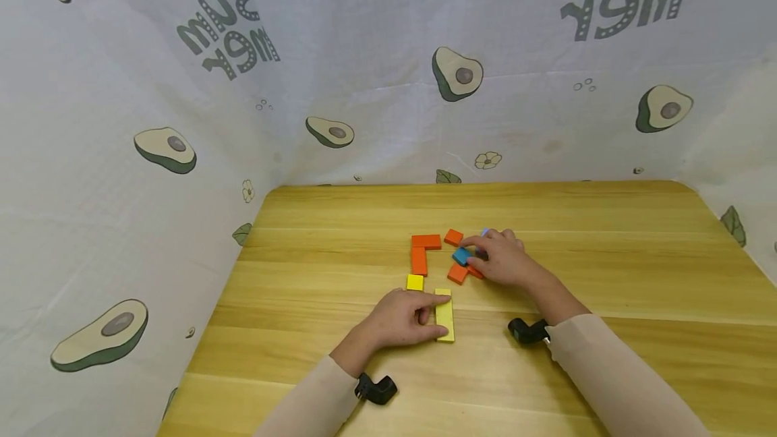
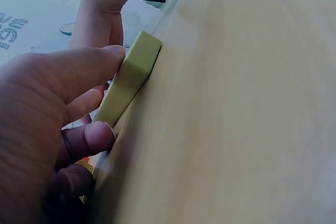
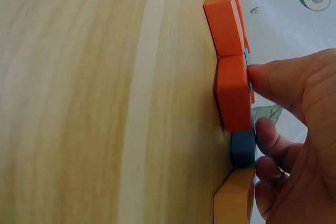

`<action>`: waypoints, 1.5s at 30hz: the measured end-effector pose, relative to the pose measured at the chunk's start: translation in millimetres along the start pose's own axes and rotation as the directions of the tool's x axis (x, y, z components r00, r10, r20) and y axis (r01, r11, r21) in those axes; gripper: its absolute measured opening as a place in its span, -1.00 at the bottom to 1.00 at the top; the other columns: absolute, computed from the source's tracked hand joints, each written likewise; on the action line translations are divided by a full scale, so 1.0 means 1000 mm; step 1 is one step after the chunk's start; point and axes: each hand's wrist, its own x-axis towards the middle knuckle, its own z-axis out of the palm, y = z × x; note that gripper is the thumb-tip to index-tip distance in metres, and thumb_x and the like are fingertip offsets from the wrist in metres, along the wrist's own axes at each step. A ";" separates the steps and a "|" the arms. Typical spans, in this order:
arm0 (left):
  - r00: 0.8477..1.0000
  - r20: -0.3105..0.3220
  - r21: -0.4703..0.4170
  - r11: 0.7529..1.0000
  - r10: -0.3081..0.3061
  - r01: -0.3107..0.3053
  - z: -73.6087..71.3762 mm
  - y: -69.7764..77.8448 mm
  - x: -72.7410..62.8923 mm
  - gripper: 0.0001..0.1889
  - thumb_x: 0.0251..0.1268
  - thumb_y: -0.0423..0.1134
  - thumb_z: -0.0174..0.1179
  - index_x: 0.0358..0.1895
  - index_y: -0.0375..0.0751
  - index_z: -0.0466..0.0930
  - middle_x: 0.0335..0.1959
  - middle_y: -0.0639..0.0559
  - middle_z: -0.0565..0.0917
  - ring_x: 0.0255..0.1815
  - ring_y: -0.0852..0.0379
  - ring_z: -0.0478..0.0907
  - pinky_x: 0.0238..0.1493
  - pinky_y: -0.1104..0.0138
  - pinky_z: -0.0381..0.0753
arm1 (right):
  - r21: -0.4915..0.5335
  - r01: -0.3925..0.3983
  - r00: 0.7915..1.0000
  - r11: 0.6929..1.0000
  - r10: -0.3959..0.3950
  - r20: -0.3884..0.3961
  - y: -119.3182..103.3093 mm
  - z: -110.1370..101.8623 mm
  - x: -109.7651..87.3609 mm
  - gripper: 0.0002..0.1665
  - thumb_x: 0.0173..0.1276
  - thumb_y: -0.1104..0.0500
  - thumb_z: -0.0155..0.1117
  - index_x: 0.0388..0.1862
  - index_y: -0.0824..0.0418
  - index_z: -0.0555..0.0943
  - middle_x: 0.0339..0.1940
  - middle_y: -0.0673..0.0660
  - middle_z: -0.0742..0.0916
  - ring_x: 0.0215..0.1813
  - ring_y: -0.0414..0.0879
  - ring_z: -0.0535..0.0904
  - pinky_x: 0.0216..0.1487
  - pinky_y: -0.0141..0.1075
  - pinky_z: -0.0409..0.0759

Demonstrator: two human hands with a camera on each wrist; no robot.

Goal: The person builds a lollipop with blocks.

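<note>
Long yellow block point(image 1: 445, 317): smooth, crisp-edged bar, flat on the wood-grained table point(image 1: 607, 255).
Left hand point(image 1: 397, 319): thumb and forefinger well spread, clamped on that block (near its ends, I see).
Blue block point(image 1: 461, 256): squarish tile beyond the long yellow block.
Right hand point(image 1: 504, 258): thumb and forefinger slightly apart, pinching the blue block.
Orange bars point(image 1: 419, 261): L-shaped pair beyond the long yellow block.

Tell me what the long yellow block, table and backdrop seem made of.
Long yellow block: probably wood, painted smooth and matte, given its even colour; plastic remains possible.
Table: wood or wood-look laminate with a faint sheen; it shows streaky grain.
Backdrop: likely thin printed cloth, matte, going by its soft creases.
</note>
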 end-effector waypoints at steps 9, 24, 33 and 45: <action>1.000 -0.013 -0.008 1.000 0.020 -0.020 0.001 -0.001 -0.001 -0.41 0.30 0.13 0.37 0.37 0.07 0.59 -0.55 0.34 0.49 -0.58 0.51 0.29 -0.36 0.60 0.27 | 0.025 -0.058 0.997 0.998 0.059 -0.042 -0.002 0.001 0.002 -0.70 0.43 -0.07 0.34 0.01 0.05 0.66 -0.16 0.17 0.62 -0.01 0.17 0.35 -0.03 0.05 0.26; 1.000 -0.021 -0.007 1.000 -0.001 0.001 0.002 0.000 -0.002 -0.42 0.28 0.15 0.38 0.35 0.11 0.61 -0.57 0.34 0.47 -0.59 0.49 0.26 -0.28 0.57 0.28 | -0.032 -0.029 0.998 0.999 0.027 -0.054 -0.004 -0.003 0.005 -0.63 0.33 -0.06 0.45 -0.03 0.14 0.74 -0.16 0.16 0.70 0.00 0.18 0.41 -0.06 -0.01 0.32; 1.000 -0.025 0.003 1.000 0.002 -0.002 0.002 -0.002 -0.002 -0.41 0.28 0.17 0.37 0.36 0.13 0.60 -0.55 0.35 0.46 -0.58 0.49 0.27 -0.27 0.56 0.28 | -0.048 0.029 0.997 0.998 -0.032 -0.070 -0.005 -0.002 0.005 -0.66 0.38 -0.02 0.42 -0.04 0.20 0.73 -0.28 0.09 0.66 -0.08 0.13 0.41 -0.08 -0.02 0.34; 1.000 -0.028 -0.003 1.000 0.005 -0.005 0.003 -0.005 -0.002 -0.42 0.28 0.17 0.38 0.35 0.13 0.61 -0.56 0.35 0.46 -0.58 0.49 0.27 -0.29 0.56 0.27 | 0.042 0.131 0.985 0.990 -0.125 -0.117 -0.018 0.006 -0.001 -0.69 0.40 -0.02 0.40 -0.09 0.20 0.75 -0.29 0.07 0.69 -0.15 0.03 0.41 0.00 -0.05 0.36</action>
